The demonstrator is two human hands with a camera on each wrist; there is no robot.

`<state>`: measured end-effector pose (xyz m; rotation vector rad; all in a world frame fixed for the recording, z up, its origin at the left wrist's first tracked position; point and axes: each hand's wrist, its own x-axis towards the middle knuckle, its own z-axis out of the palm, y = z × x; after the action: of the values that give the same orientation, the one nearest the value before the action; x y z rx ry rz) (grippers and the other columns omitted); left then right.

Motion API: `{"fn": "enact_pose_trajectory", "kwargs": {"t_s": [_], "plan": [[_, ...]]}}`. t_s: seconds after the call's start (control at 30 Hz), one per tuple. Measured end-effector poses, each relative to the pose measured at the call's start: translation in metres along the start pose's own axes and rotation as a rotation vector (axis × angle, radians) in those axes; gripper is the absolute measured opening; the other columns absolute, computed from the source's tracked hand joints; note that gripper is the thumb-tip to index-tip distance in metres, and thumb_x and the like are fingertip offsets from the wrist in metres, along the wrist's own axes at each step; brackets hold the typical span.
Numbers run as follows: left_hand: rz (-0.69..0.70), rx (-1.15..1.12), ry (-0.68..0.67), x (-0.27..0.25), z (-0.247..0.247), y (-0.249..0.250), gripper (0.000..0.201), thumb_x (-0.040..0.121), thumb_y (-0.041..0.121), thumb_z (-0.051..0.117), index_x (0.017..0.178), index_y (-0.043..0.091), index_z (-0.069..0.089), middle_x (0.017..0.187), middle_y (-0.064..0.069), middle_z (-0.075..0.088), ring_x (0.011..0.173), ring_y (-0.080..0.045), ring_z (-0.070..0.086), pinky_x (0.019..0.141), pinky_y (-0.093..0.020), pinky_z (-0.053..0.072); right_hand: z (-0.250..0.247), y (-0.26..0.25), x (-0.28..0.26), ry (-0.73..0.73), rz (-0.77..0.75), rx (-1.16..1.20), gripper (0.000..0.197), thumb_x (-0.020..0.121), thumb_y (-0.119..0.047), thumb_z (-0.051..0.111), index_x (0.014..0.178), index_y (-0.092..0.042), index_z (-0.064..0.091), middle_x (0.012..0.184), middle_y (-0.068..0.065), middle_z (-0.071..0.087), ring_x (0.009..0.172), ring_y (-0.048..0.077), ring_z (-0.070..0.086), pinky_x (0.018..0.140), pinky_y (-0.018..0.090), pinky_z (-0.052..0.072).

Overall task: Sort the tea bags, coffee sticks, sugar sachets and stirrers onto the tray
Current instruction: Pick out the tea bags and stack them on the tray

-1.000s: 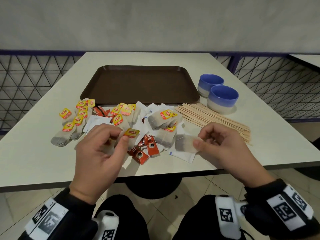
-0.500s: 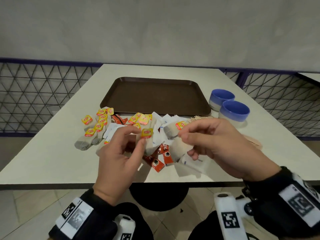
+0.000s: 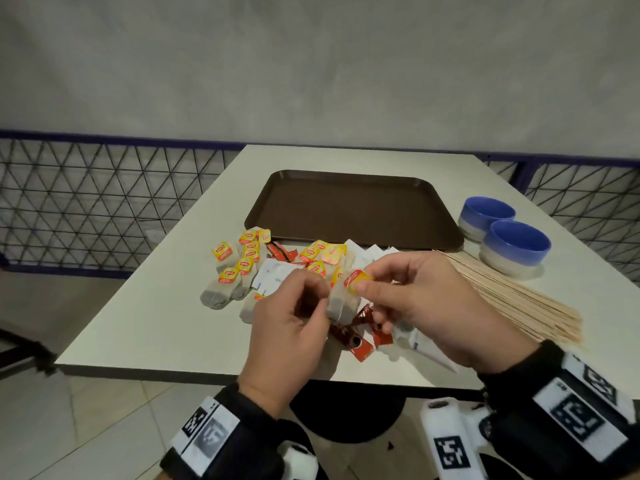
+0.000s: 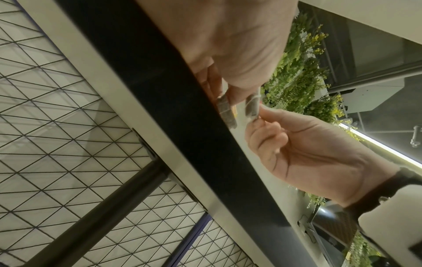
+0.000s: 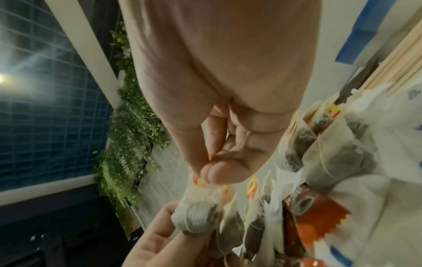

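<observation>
Item in hand: tea bag [image 3: 341, 304], raised above the near table edge, pinched between both hands. Right hand [image 3: 420, 303] pinching the yellow-and-red tag [image 3: 356, 280] between thumb and forefinger; remaining fingers curled loosely beneath. Left hand [image 3: 289, 327] pinching the grey pouch end from below, fingers curled inward, wrist low over the table [image 3: 145, 306] edge. Hands close together, nearly touching across the bag.

Beyond the hands: loose heap of tea bags [image 3: 239, 268], red coffee sticks [image 3: 360, 344] and white sugar sachets [image 3: 273, 277], still mixed. Right of the right hand: fan of wooden stirrers [image 3: 519, 299], then two blue bowls [image 3: 516, 245]. Farther ahead: brown tray [image 3: 349, 206], nothing on it.

Judged step: freeing one bag from its neighbours before transfer to the tray.

Handling advice: keep the grip on the tag card rather than the string; support the pouch lightly to avoid tearing the paper; check for strings snagged on neighbouring bags before lifting away; lay flat in one tray corner, leaving room for three further groups.
</observation>
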<state>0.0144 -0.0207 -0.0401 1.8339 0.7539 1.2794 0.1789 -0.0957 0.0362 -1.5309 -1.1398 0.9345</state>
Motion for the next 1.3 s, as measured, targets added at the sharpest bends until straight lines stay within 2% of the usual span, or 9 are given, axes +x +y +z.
{"fn": "enact_pose_trajectory", "kwargs": {"t_s": [0.1, 0.17, 0.27, 0.4, 0.53, 0.67, 0.97, 1.1, 1.3], "plan": [[-0.034, -0.004, -0.041, 0.001, -0.002, 0.001, 0.023, 0.095, 0.004, 0.063, 0.093, 0.026, 0.070, 0.088, 0.009, 0.072, 0.089, -0.015, 0.070, 0.077, -0.042, 0.060, -0.001, 0.001, 0.003, 0.019, -0.056, -0.174, 0.008, 0.088, -0.020, 0.080, 0.080, -0.017, 0.079, 0.060, -0.004, 0.064, 0.052, 0.008, 0.056, 0.054, 0.028, 0.047], [-0.045, -0.010, -0.045, 0.000, -0.004, 0.003, 0.026, 0.098, 0.005, 0.057, 0.097, 0.026, 0.074, 0.093, 0.013, 0.074, 0.095, -0.011, 0.069, 0.082, -0.036, 0.060, -0.002, 0.001, 0.003, 0.017, -0.080, -0.216, 0.009, 0.088, -0.021, 0.080, 0.079, -0.019, 0.078, 0.062, -0.006, 0.066, 0.054, 0.003, 0.057, 0.057, 0.026, 0.046], [-0.065, -0.118, -0.049, -0.001, -0.006, 0.007, 0.030, 0.097, 0.018, 0.047, 0.101, 0.025, 0.076, 0.096, 0.012, 0.075, 0.100, -0.012, 0.068, 0.083, -0.027, 0.058, -0.003, -0.002, 0.003, -0.011, -0.099, -0.236, 0.007, 0.089, -0.021, 0.079, 0.082, -0.019, 0.079, 0.072, 0.000, 0.072, 0.059, 0.004, 0.061, 0.059, 0.026, 0.049], [-0.020, -0.116, -0.080, -0.002, -0.006, 0.009, 0.025, 0.096, 0.042, 0.059, 0.101, 0.025, 0.076, 0.088, 0.007, 0.075, 0.089, -0.018, 0.070, 0.075, -0.024, 0.057, -0.002, -0.003, 0.002, -0.044, -0.114, -0.261, 0.005, 0.088, -0.020, 0.080, 0.092, -0.023, 0.079, 0.075, -0.002, 0.074, 0.064, 0.008, 0.066, 0.062, 0.031, 0.055], [-0.034, -0.034, -0.071, -0.001, -0.005, 0.003, 0.025, 0.097, 0.041, 0.057, 0.096, 0.024, 0.076, 0.084, 0.008, 0.073, 0.085, -0.017, 0.069, 0.072, -0.038, 0.060, -0.001, -0.003, 0.003, -0.042, -0.121, -0.276, 0.020, 0.089, -0.016, 0.079, 0.104, -0.027, 0.072, 0.080, 0.000, 0.077, 0.068, 0.012, 0.073, 0.069, 0.038, 0.059], [-0.048, -0.038, -0.059, -0.002, -0.006, 0.002, 0.028, 0.094, 0.043, 0.055, 0.098, 0.024, 0.076, 0.089, 0.010, 0.074, 0.091, -0.016, 0.069, 0.075, -0.037, 0.060, -0.002, -0.002, 0.003, -0.022, -0.126, -0.241, 0.013, 0.091, -0.011, 0.077, 0.099, -0.021, 0.072, 0.082, 0.003, 0.078, 0.074, 0.019, 0.077, 0.078, 0.048, 0.064], [-0.028, -0.019, -0.057, -0.004, -0.006, 0.002, 0.022, 0.097, 0.042, 0.055, 0.093, 0.031, 0.073, 0.087, 0.015, 0.071, 0.090, -0.012, 0.067, 0.071, -0.030, 0.058, -0.002, -0.002, 0.001, 0.025, -0.233, -0.377, 0.020, 0.094, -0.014, 0.073, 0.101, -0.032, 0.079, 0.089, -0.008, 0.073, 0.075, 0.008, 0.073, 0.072, 0.033, 0.063], [-0.005, 0.002, -0.064, -0.003, -0.006, 0.001, 0.026, 0.096, 0.047, 0.052, 0.091, 0.031, 0.072, 0.082, 0.014, 0.069, 0.084, -0.013, 0.066, 0.066, -0.029, 0.055, 0.001, -0.002, 0.001, 0.013, -0.282, -0.407, 0.030, 0.092, -0.011, 0.075, 0.112, -0.034, 0.074, 0.088, -0.008, 0.070, 0.083, 0.010, 0.070, 0.077, 0.034, 0.062], [0.011, -0.008, -0.083, -0.004, -0.006, 0.001, 0.022, 0.098, 0.040, 0.054, 0.092, 0.030, 0.073, 0.085, 0.011, 0.071, 0.088, -0.017, 0.066, 0.068, -0.037, 0.056, -0.002, 0.000, 0.003, 0.028, -0.267, -0.370, 0.020, 0.090, -0.014, 0.078, 0.101, -0.030, 0.078, 0.087, -0.008, 0.072, 0.083, 0.010, 0.071, 0.077, 0.039, 0.063]]}}
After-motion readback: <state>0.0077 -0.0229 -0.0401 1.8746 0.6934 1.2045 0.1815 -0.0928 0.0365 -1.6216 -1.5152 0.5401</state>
